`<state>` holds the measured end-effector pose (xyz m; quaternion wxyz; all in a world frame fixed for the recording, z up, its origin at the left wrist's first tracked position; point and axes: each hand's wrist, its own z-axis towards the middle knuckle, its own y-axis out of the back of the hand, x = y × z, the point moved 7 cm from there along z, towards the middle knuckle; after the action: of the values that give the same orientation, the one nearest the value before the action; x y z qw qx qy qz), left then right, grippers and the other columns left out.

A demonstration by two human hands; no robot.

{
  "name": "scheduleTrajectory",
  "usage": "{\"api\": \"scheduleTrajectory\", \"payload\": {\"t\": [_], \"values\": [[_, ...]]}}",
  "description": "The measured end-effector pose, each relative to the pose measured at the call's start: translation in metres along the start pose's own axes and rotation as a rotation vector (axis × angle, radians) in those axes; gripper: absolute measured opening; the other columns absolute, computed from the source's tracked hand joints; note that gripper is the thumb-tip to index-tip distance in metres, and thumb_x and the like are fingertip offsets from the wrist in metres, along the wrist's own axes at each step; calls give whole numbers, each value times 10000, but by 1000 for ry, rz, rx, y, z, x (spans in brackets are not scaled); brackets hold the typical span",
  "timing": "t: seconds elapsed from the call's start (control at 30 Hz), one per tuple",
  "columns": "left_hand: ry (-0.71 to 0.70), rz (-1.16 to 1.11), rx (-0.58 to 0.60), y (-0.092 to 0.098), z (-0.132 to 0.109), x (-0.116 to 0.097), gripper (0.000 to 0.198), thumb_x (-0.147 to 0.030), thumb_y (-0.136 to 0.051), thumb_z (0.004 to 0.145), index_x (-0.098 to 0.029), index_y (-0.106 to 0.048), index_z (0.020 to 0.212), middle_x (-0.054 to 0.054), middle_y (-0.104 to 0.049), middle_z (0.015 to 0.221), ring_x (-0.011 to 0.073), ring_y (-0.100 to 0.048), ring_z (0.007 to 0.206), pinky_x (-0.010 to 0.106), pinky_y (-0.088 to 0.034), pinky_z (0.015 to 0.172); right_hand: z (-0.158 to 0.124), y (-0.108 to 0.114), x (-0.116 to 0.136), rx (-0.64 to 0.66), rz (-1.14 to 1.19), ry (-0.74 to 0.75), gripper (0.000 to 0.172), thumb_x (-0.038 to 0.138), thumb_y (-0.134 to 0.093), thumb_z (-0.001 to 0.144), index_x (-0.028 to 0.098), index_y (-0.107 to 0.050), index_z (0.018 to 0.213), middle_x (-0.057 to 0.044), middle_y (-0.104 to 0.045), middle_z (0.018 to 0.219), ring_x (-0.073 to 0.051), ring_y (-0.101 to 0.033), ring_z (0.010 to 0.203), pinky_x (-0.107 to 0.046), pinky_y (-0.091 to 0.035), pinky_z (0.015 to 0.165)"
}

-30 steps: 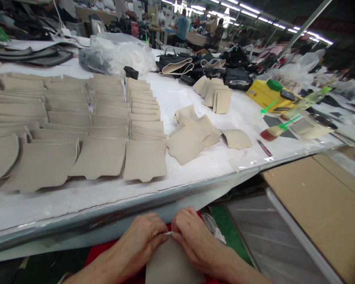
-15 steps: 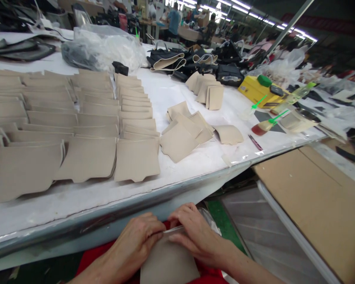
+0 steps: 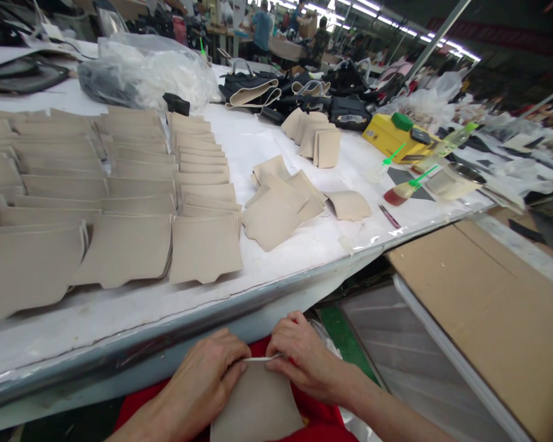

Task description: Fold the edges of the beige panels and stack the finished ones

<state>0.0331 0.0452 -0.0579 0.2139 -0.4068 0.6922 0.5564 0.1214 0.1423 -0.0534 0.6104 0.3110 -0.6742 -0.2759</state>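
Note:
A beige leather-like panel point(image 3: 258, 402) lies over my lap, its top edge pinched between both hands. My left hand point(image 3: 214, 368) grips the left end of that edge between thumb and fingers. At the right end, my right hand point(image 3: 299, 356) does the same, thumb on the near face and fingers behind. A pale line runs along the edge between the hands. On the table ahead, overlapping rows of matching beige panels point(image 3: 206, 248) fill the left side. A loose heap of panels point(image 3: 274, 215) sits right of them, beside one curved panel point(image 3: 349, 205).
The white table's front edge point(image 3: 258, 288) runs just beyond my hands. Toward the right are a pink cutter point(image 3: 389, 216), a glue brush point(image 3: 403, 191), a yellow box point(image 3: 396, 138) and a metal-rimmed pot point(image 3: 456, 180). Black bags point(image 3: 350, 112) lie behind. A brown board point(image 3: 479, 307) stands at right.
My hands are slightly farther apart along the panel's top edge, and more of its pale line shows. The view has shifted a little, moving the table things left in the picture.

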Motion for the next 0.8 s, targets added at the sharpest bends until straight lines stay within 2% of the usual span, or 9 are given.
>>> {"api": "scheduleTrajectory", "payload": {"t": [0.1,0.2,0.43,0.63,0.8], "values": [[-26,-1,22,-7,6,-7,195,-211,-528,932,-199,-690,824,11,-687,814,189,-597,806,264,-372,701,1,1,2,-21,1,13,70,176,-600,908,174,-589,839,7,-619,796,-153,-532,820,-338,-289,825],[-36,2,21,-9,9,-11,293,-255,-505,964,-182,-678,740,14,-668,743,175,-596,745,257,-358,661,-4,4,-2,-16,2,12,92,223,-610,917,179,-595,837,13,-608,785,-149,-528,813,-327,-292,813],[-7,-19,23,-7,9,-5,276,-228,-522,945,-182,-686,728,9,-662,718,171,-599,739,248,-351,652,-18,12,-13,-5,23,4,170,268,-537,968,182,-594,833,7,-607,787,-152,-523,807,-327,-306,811],[-19,97,95,-10,16,-10,252,-258,-501,958,-202,-687,797,22,-710,783,195,-650,758,252,-369,663,-14,10,-8,5,16,-2,175,256,-542,951,184,-584,798,7,-598,787,-158,-520,831,-331,-316,817],[-88,231,87,-20,25,-19,319,-259,-453,968,-186,-642,721,48,-702,735,208,-652,699,264,-342,612,-12,5,-12,-20,89,-69,139,268,-549,942,191,-625,856,-11,-653,835,-170,-559,854,-308,-363,822]]}}
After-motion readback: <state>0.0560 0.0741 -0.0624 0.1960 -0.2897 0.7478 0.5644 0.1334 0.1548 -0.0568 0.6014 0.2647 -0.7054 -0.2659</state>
